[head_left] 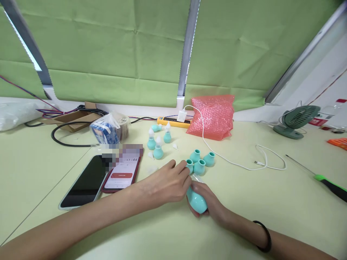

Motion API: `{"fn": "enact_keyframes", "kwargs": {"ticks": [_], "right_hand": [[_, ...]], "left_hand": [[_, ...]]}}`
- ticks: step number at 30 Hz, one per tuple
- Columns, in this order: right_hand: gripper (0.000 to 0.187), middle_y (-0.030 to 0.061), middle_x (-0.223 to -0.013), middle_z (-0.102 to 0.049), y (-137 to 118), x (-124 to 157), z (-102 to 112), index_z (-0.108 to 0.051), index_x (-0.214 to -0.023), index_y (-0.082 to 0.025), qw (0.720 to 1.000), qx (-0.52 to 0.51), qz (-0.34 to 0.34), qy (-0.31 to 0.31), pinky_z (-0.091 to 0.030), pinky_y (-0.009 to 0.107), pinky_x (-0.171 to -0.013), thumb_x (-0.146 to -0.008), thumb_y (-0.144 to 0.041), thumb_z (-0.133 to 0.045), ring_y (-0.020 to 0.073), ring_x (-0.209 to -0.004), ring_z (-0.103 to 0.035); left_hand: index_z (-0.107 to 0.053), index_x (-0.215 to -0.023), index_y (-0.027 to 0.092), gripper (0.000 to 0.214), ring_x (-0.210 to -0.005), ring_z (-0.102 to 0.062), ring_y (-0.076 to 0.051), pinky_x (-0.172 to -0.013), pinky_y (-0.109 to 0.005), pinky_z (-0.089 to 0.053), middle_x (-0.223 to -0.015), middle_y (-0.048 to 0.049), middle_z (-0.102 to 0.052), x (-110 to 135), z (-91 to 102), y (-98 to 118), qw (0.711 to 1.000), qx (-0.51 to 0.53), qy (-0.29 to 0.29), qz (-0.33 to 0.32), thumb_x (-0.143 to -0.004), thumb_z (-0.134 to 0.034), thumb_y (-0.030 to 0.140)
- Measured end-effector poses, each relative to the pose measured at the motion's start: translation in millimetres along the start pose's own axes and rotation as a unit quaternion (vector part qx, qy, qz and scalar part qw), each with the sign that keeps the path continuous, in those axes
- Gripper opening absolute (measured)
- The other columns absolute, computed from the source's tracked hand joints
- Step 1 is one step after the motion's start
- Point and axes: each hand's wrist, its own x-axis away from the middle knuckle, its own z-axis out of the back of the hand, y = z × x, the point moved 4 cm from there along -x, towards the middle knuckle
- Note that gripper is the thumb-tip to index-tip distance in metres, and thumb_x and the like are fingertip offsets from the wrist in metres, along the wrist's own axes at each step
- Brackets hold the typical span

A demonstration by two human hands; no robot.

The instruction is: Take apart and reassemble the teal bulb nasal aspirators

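Note:
My right hand is closed round a teal rubber bulb lying low over the pale green table. A clear plastic tip sticks out of the bulb's top. My left hand reaches across, its fingers pinched at that tip, just beside a cluster of several open teal bulbs. Farther back stand three teal bulbs with white tips fitted, and one more lies on its side. A few loose white tips lie near them.
Two phones lie at the left. A bagged box, cardboard and cables sit behind them. A yellow power strip, pink bubble wrap and a white cable are at the back; a green fan and screwdriver at right.

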Motion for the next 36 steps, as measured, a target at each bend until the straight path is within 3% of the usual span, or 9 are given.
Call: {"fn": "enact_keyframes", "kwargs": {"ticks": [5,9,13,19,28,36], "right_hand": [[0.039,-0.0045,-0.034,-0.043,2,-2,4,-0.049,-0.075,-0.014,1.0,-0.016,-0.013,0.01,-0.018,0.016,-0.03,-0.08,-0.048,-0.03,0.0059,-0.029,-0.031],[0.04,-0.0044,-0.033,-0.043,-2,-1,2,-0.049,-0.074,-0.013,1.0,-0.026,-0.01,-0.004,-0.017,0.016,-0.03,-0.079,-0.048,-0.031,0.0053,-0.028,-0.028],[0.039,-0.0044,-0.031,-0.042,-4,-1,2,-0.049,-0.071,-0.014,0.999,-0.037,-0.016,-0.007,-0.016,0.016,-0.03,-0.079,-0.047,-0.03,0.0057,-0.028,-0.028],[0.038,-0.0048,-0.031,-0.041,-5,-1,2,-0.048,-0.07,-0.015,1.0,-0.021,-0.023,0.005,-0.017,0.016,-0.03,-0.077,-0.047,-0.031,0.0063,-0.029,-0.03],[0.039,-0.0051,-0.033,-0.041,-6,0,-2,-0.05,-0.073,-0.014,1.0,0.024,0.003,-0.008,-0.019,0.015,-0.03,-0.08,-0.047,-0.032,0.0058,-0.029,-0.032],[0.037,-0.0056,-0.036,-0.042,-8,3,-4,-0.05,-0.072,-0.014,0.999,0.035,-0.008,-0.023,-0.021,0.016,-0.031,-0.079,-0.047,-0.035,0.0059,-0.03,-0.036]], "left_hand": [[-0.052,-0.073,0.011,0.012,-0.07,-0.045,-0.021,-0.052,-0.03,-0.035,-0.071,-0.0069,-0.051,2,3.3,-13,0.999,0.039,-0.006,0.033,-0.077,-0.042,0.005],[-0.054,-0.08,0.013,0.007,-0.073,-0.044,-0.019,-0.057,-0.029,-0.037,-0.074,-0.0051,-0.051,5,1.1,-19,0.994,0.098,-0.02,0.051,-0.079,-0.048,0.015],[-0.056,-0.074,0.012,0.016,-0.074,-0.042,-0.018,-0.057,-0.028,-0.037,-0.075,-0.0054,-0.051,5,-0.8,-15,0.997,0.079,-0.005,0.017,-0.078,-0.044,0.003],[-0.054,-0.061,0.01,0.021,-0.071,-0.041,-0.017,-0.049,-0.027,-0.034,-0.071,-0.0061,-0.051,4,0.8,-8,0.995,0.085,-0.002,-0.048,-0.077,-0.044,0.0],[-0.053,-0.07,0.013,0.018,-0.076,-0.041,-0.017,-0.053,-0.024,-0.036,-0.071,-0.0036,-0.05,8,0.9,-17,0.986,0.157,-0.045,0.017,-0.077,-0.044,-0.001],[-0.053,-0.067,0.013,0.017,-0.074,-0.041,-0.017,-0.053,-0.025,-0.035,-0.069,-0.0031,-0.05,8,9.9,-16,0.993,0.104,-0.06,0.002,-0.069,-0.053,-0.004]]}}
